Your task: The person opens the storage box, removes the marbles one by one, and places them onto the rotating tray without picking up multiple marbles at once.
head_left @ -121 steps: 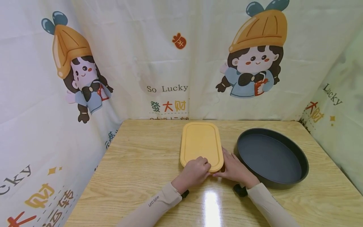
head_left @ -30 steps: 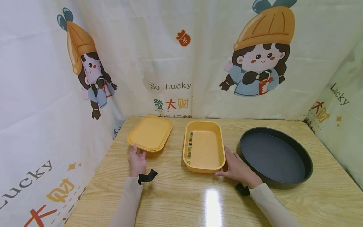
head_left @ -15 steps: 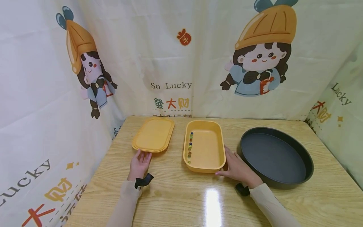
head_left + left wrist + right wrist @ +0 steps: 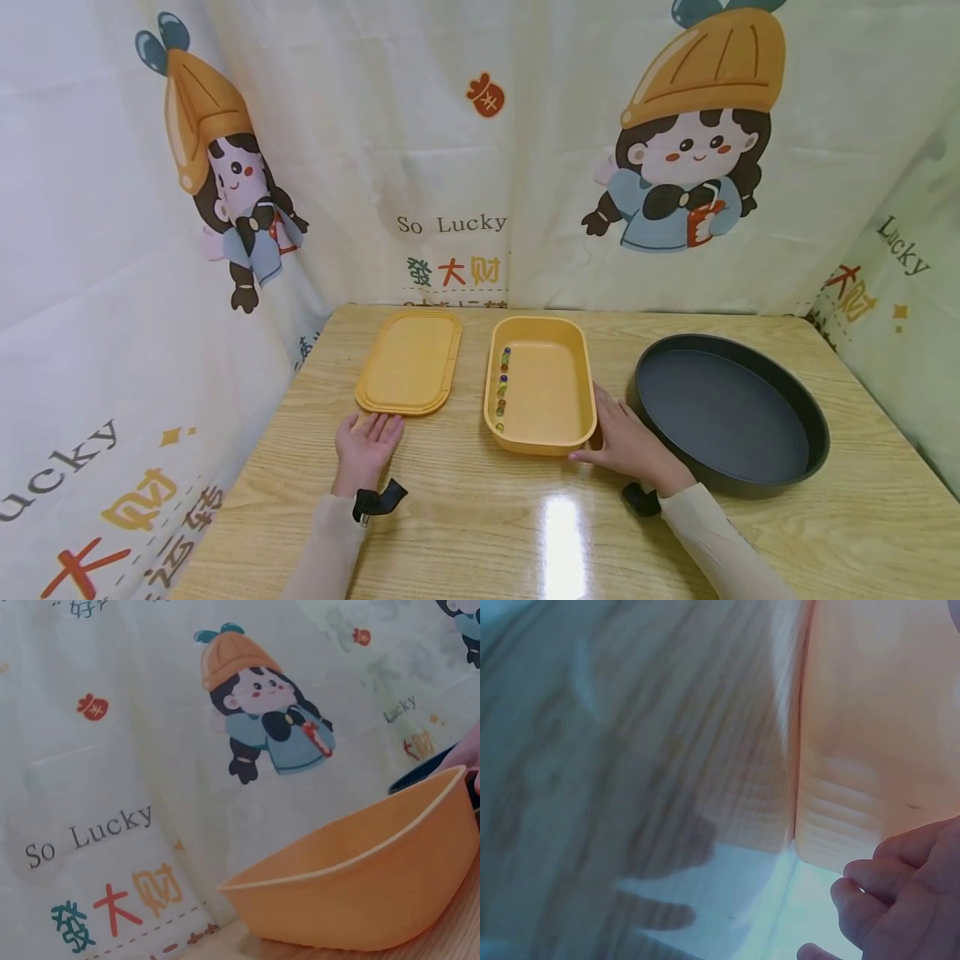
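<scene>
A yellow plastic food box [image 4: 551,392] stands open near the middle of the table; in the left wrist view the box [image 4: 360,900] shows its side wall. Along its left inside edge lies a row of several small coloured marbles [image 4: 502,383]. My right hand [image 4: 630,442] rests at the near right corner, fingers along the right side and thumb at the front. In the right wrist view, the fingers of the right hand [image 4: 900,892] are beside the box wall. The yellow lid [image 4: 411,362] lies flat to the left. My left hand [image 4: 367,450], palm up with fingers extended, is just below its near edge.
A large round dark pan [image 4: 727,412] stands to the right of the box, close to my right hand. The wooden table [image 4: 465,517] ends at a printed curtain [image 4: 547,167] at the back and sides.
The lid was on the box four seconds ago; it has come off and been set down on the left. My left hand has let go of it and drawn back. The right hand stays at the box.
</scene>
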`<state>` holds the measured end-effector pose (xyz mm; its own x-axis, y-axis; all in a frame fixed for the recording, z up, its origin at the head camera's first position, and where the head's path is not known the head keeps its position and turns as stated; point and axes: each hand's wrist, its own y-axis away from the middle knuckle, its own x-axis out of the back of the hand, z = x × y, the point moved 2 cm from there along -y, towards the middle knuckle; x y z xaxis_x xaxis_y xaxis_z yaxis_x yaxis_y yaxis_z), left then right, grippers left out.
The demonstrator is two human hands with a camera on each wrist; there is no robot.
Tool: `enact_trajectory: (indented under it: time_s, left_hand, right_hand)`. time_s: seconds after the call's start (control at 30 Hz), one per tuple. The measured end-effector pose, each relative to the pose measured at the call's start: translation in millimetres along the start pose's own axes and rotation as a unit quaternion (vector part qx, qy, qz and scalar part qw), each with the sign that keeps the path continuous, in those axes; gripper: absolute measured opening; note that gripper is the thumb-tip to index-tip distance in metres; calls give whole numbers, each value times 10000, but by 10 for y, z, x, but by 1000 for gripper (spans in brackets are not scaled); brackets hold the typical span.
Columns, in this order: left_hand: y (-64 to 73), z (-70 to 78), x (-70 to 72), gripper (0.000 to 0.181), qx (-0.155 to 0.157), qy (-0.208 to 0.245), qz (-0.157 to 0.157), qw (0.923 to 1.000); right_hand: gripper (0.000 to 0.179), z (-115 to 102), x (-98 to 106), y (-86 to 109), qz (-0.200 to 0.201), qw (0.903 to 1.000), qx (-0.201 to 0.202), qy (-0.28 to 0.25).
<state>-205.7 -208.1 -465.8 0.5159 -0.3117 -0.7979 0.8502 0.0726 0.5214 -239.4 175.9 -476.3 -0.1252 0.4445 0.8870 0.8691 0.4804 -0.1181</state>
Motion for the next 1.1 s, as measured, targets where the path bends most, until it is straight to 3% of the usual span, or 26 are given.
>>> enact_trajectory:
  time_s: [0.2,0.33,0.47,0.57,0.63,0.73,0.83,0.87,0.93,1.0,1.07,1.1]
  left_hand:
    - [159,-44,-55,58,-62,57,-313,9995]
    - [208,-77,-123,54,147,88,-966,9952]
    - [175,-139,-181,51,436,-132,-2006,9786]
    - [140,-226,-258,51,366,-573,-2559,9643]
    - [107,-304,-334,53,128,-1058,-2760,9552]
    - [20,-430,-449,54,-388,-1977,-2702,9415]
    - [-94,-552,-527,52,-971,-2983,-2576,9139]
    - [-135,-589,-543,50,-1166,-3295,-2553,9015]
    - [-210,-659,-569,48,-1569,-3939,-2539,8694]
    - [-267,-723,-585,46,-1980,-4532,-2582,8299]
    - [-317,-777,-599,46,-2413,-5173,-2644,7773]
    - [-334,-803,-607,46,-2615,-5495,-2664,7475]
  right_hand:
    - [117,6,2,-1,46,10000,29,-12]
    - [117,6,6,2,62,10000,39,-13]
    - [116,9,3,6,53,10000,26,-26]
    - [116,15,-6,11,44,10000,26,-40]
    - [115,20,-13,14,32,10000,19,-37]
    - [116,26,-18,17,23,10000,3,-44]
    - [116,28,-18,20,15,10000,-28,-54]
    - [116,28,-17,21,12,10000,-42,-62]
    - [116,29,-14,26,-13,10000,-76,-47]
    - [116,31,-6,33,-37,9999,-119,-17]
    - [117,33,6,41,-47,9998,-169,15]
    - [117,31,14,44,-49,9998,-187,34]
